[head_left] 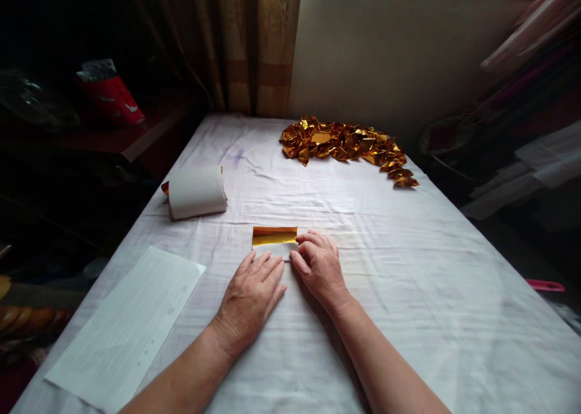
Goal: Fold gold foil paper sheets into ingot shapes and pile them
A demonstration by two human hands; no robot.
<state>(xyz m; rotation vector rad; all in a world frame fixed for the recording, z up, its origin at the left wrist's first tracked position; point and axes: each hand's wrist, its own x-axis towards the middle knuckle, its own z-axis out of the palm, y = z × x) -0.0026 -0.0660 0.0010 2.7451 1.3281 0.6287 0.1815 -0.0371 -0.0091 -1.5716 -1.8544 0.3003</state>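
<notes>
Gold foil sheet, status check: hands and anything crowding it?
Left hand flat, fingertips at gold foil sheet. Right hand pressing its folded white edge. Paper roll and folded foil pile well apart.
</notes>
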